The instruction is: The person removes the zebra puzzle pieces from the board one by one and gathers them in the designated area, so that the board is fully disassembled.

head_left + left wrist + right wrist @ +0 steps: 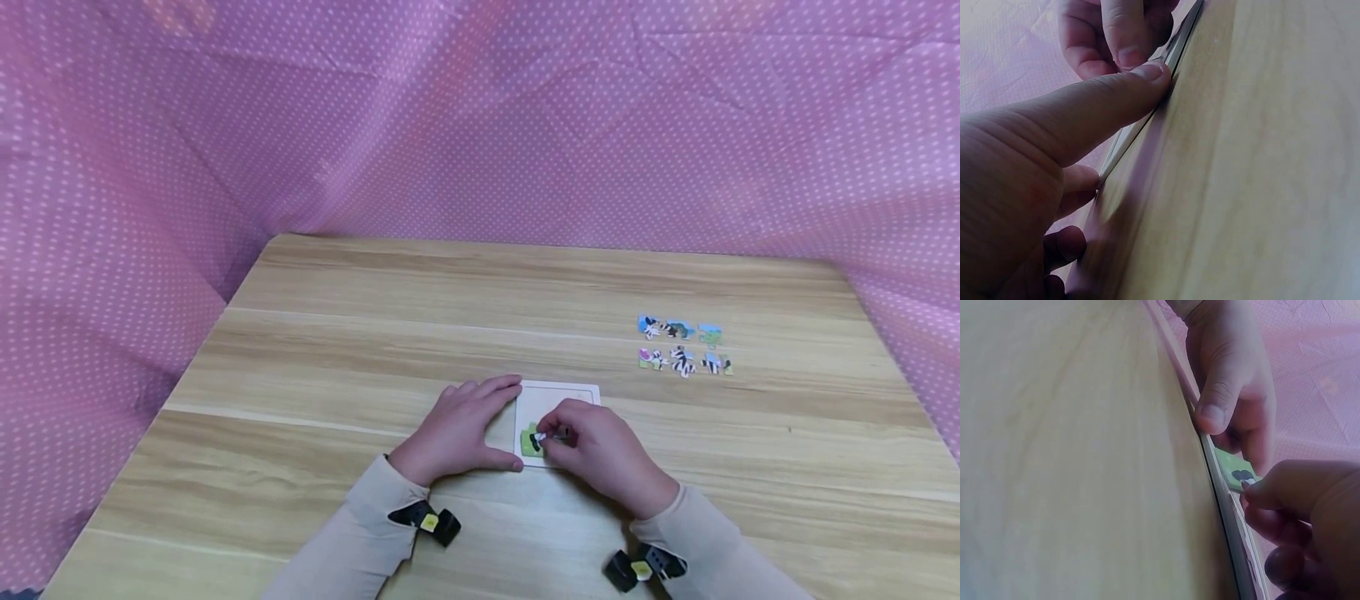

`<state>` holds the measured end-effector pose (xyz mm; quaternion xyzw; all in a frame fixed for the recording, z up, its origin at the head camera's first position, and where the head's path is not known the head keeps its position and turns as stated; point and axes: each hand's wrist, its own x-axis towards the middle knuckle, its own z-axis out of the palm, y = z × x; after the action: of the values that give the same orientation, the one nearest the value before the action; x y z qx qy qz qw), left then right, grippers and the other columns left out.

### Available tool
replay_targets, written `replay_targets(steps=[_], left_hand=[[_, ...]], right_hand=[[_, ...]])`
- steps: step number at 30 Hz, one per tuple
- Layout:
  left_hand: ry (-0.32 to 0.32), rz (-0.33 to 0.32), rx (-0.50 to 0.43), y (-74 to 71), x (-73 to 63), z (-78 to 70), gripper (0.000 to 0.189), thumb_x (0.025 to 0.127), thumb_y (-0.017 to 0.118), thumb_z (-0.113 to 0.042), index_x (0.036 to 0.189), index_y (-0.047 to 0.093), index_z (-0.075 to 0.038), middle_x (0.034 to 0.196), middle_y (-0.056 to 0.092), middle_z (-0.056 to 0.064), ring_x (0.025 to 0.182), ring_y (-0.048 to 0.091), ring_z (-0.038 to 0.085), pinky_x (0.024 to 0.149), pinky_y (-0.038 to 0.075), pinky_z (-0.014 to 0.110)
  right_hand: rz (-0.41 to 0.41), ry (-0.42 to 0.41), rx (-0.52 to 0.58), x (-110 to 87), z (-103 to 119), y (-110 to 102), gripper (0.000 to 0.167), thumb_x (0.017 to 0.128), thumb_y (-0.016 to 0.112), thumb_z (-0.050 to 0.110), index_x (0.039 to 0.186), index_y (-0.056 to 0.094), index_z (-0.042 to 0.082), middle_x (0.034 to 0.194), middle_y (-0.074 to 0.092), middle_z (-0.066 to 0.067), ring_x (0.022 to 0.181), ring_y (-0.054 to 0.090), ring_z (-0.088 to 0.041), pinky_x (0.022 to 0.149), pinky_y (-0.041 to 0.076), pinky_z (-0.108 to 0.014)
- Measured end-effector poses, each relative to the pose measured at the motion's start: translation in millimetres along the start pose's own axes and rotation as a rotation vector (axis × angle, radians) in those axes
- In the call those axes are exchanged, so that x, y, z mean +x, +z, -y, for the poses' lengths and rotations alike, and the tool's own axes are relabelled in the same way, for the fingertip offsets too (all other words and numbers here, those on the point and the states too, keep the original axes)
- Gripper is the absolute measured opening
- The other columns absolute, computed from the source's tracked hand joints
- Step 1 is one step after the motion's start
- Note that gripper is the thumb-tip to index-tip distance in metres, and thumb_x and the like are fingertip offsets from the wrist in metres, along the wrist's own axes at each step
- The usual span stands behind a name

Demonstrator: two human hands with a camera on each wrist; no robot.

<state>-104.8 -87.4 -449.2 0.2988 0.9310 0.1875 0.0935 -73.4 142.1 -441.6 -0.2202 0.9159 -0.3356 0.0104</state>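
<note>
A white square puzzle board [551,396] lies on the wooden table before me. My left hand [467,427] rests along its left side, fingers extended and the thumb at the near edge. In the left wrist view that thumb [1129,87] presses on the board's rim. Low on the board, at its near left corner, sits a green puzzle piece [527,444] with a dark patch, also visible in the right wrist view. My right hand [603,446] pinches a puzzle piece [539,437] with black and white on it, right over the green one; the fingers hide most of it.
Several loose puzzle pieces with zebra-like stripes lie in two rows to the far right, among them a blue-green piece [710,335] and a striped piece [682,362]. A pink dotted cloth [525,150] hangs behind the wooden table [360,333].
</note>
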Motion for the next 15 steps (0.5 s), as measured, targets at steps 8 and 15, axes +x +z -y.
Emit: replay_targets(steps=[8, 15], left_hand=[[0.002, 0.004, -0.004, -1.0, -0.3, -0.8, 0.102, 0.073, 0.077, -0.068, 0.154, 0.042, -0.017, 0.161, 0.033, -0.010, 0.134, 0.044, 0.019, 0.098, 0.037, 0.039], [-0.010, 0.011, -0.008, -1.9, -0.3, -1.5, 0.102, 0.073, 0.078, -0.067, 0.155, 0.042, -0.018, 0.161, 0.033, -0.010, 0.134, 0.043, 0.018, 0.099, 0.037, 0.039]], right_hand=[[-0.061, -0.002, 0.065, -2.7, -9.2, -1.0, 0.014, 0.082, 0.079, 0.011, 0.093, 0.076, 0.019, 0.078, 0.056, 0.015, 0.069, 0.051, -0.003, 0.063, 0.046, -0.023], [-0.080, 0.065, 0.087, -4.6, -16.9, -5.6, 0.015, 0.083, 0.077, 0.009, 0.094, 0.077, 0.020, 0.075, 0.056, 0.015, 0.066, 0.051, -0.004, 0.060, 0.046, -0.023]])
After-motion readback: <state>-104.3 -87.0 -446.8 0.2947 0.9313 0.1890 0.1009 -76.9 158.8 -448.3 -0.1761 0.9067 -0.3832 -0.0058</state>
